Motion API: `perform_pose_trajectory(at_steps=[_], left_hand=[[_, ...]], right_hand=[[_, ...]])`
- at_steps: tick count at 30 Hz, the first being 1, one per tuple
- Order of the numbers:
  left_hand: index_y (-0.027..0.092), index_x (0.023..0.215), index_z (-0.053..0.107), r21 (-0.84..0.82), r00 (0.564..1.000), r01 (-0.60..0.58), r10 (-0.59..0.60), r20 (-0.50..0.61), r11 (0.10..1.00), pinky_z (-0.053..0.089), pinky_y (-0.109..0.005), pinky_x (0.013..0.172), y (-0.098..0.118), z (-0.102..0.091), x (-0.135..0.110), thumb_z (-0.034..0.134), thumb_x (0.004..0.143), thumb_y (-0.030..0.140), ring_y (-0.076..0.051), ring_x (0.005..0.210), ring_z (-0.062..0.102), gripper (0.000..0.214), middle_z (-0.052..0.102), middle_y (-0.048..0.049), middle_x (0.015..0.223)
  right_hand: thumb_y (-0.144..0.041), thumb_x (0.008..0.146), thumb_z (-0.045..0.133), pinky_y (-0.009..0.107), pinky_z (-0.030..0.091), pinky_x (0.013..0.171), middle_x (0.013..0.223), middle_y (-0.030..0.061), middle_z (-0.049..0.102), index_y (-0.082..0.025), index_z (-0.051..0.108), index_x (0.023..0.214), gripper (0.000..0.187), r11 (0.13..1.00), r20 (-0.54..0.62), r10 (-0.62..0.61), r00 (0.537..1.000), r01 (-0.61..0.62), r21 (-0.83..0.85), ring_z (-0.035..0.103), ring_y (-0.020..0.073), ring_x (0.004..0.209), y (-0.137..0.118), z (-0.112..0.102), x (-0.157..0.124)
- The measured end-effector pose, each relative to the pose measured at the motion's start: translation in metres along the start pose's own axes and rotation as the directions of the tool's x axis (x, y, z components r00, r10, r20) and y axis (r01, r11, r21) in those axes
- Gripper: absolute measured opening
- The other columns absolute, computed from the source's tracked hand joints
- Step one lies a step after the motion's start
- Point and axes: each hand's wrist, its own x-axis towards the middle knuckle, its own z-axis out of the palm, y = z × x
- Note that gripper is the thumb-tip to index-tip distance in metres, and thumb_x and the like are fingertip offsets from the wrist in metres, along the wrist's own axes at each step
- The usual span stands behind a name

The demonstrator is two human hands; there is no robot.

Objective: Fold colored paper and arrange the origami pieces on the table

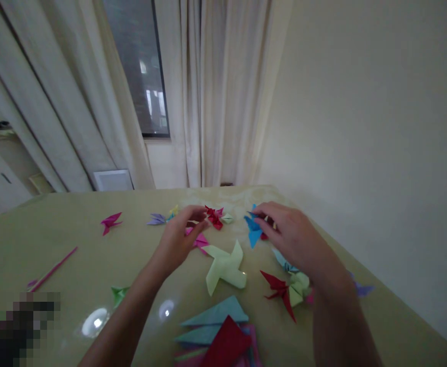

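Blue paper bird [253, 234], near the far right of a glossy table [93, 260], pinched between the thumb and fingers of a person's right hand [287, 227]. The left hand [179, 237] curves, thumb and fingers parted, beside a red paper bird [215, 218]; whether its fingertips touch that bird cannot be told. A light pinch on a thick fold, away from thin wing tips, would probably keep the blue bird crisp. Lifting slightly before shifting it should spare its neighbours. A pale green pinwheel [225, 266] lies between the forearms, and a stack of folded paper [227, 344] sits at the near side. Below the right forearm, a dark red bird [279, 290] could be brushed by a low sleeve-side sweep. The table's far edge runs just beyond the hands; the wall [380, 153] borders its right edge. More room opens leftward, around a magenta bird [110, 223].
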Motion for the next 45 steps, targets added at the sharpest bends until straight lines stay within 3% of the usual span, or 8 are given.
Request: perform_pose_trajectory(at_steps=[7, 10, 13, 19, 26, 33, 40, 45], left_hand=[[0.024, 0.134, 0.067, 0.269, 0.872, -0.057, -0.083, 0.483, 0.961, 0.045, -0.051, 0.117, -0.043, 0.056, -0.020, 0.072, 0.091, 0.041, -0.032, 0.139, 0.057, 0.047, 0.064, -0.0129, 0.149], [0.028, 0.150, 0.058, 0.358, 0.762, -0.104, -0.157, 0.628, 0.928, 0.035, -0.058, 0.123, -0.041, 0.075, -0.031, 0.083, 0.081, 0.049, -0.037, 0.152, 0.043, 0.076, 0.048, -0.0138, 0.166], [0.032, 0.150, 0.058, 0.453, 0.718, -0.143, -0.223, 0.660, 0.880, 0.039, -0.053, 0.121, -0.038, 0.076, -0.032, 0.080, 0.085, 0.045, -0.034, 0.149, 0.047, 0.070, 0.050, -0.0096, 0.165], [0.029, 0.133, 0.068, 0.602, 0.752, -0.168, -0.293, 0.590, 0.781, 0.044, -0.053, 0.111, -0.035, 0.058, -0.024, 0.074, 0.086, 0.033, -0.034, 0.129, 0.062, 0.047, 0.067, -0.0087, 0.142], [0.018, 0.117, 0.071, 0.780, 0.772, -0.110, -0.441, 0.457, 0.616, 0.049, -0.053, 0.104, -0.041, 0.034, -0.019, 0.071, 0.082, 0.016, -0.038, 0.122, 0.067, 0.036, 0.071, -0.0174, 0.127], [0.018, 0.123, 0.067, 0.819, 0.794, 0.002, -0.499, 0.347, 0.573, 0.054, -0.045, 0.098, -0.057, 0.025, -0.016, 0.076, 0.081, 0.020, -0.036, 0.126, 0.067, 0.043, 0.067, -0.0203, 0.137], [0.019, 0.136, 0.060, 0.808, 0.841, 0.080, -0.475, 0.260, 0.584, 0.054, -0.042, 0.098, -0.072, 0.025, -0.017, 0.079, 0.080, 0.023, -0.034, 0.127, 0.066, 0.059, 0.064, -0.0190, 0.139], [0.020, 0.127, 0.066, 0.797, 0.900, 0.093, -0.392, 0.189, 0.597, 0.046, -0.042, 0.109, -0.086, 0.018, -0.013, 0.064, 0.097, 0.047, -0.032, 0.133, 0.059, 0.041, 0.064, -0.0156, 0.137]], right_hand=[[-0.039, 0.099, 0.062, 0.034, 0.041, 0.062, 0.089, 0.0055, 0.080, -0.028, 0.079, 0.096, 0.020, 0.822, -0.180, 0.386, 0.905, -0.426, -0.377, 0.071, 0.0273, 0.076, 0.047, -0.034, -0.030], [-0.043, 0.099, 0.062, 0.035, 0.043, 0.063, 0.094, 0.0069, 0.081, -0.027, 0.078, 0.103, 0.023, 0.843, -0.256, 0.353, 0.900, -0.424, -0.329, 0.072, 0.0276, 0.079, 0.051, -0.030, -0.024], [-0.038, 0.100, 0.061, 0.035, 0.049, 0.070, 0.096, 0.0066, 0.081, -0.026, 0.076, 0.111, 0.021, 0.901, -0.178, 0.323, 0.929, -0.360, -0.242, 0.074, 0.0263, 0.084, 0.044, -0.015, -0.005], [-0.030, 0.106, 0.055, 0.035, 0.053, 0.081, 0.110, 0.0127, 0.080, -0.021, 0.072, 0.118, 0.022, 0.940, 0.145, 0.218, 0.965, -0.168, -0.296, 0.076, 0.0275, 0.101, 0.020, 0.040, 0.031], [-0.019, 0.098, 0.064, 0.033, 0.055, 0.075, 0.104, 0.0126, 0.081, -0.021, 0.074, 0.104, 0.012, 0.969, 0.356, 0.045, 0.933, 0.047, -0.243, 0.078, 0.0279, 0.095, -0.004, 0.128, 0.032], [-0.015, 0.100, 0.056, 0.037, 0.056, 0.089, 0.120, 0.0186, 0.075, -0.017, 0.072, 0.117, 0.024, 0.957, 0.335, 0.041, 0.942, 0.059, -0.284, 0.072, 0.0308, 0.111, -0.004, 0.161, 0.034], [-0.019, 0.106, 0.043, 0.052, 0.043, 0.113, 0.160, 0.0266, 0.046, -0.012, 0.051, 0.153, 0.048, 0.933, 0.229, 0.107, 0.967, -0.019, -0.359, 0.050, 0.0364, 0.142, 0.007, 0.201, 0.085], [-0.020, 0.106, 0.049, 0.055, 0.027, 0.126, 0.172, 0.0150, 0.036, -0.021, 0.054, 0.153, 0.047, 0.932, 0.288, -0.012, 0.957, 0.115, -0.343, 0.036, 0.0332, 0.156, 0.016, 0.241, 0.123]])
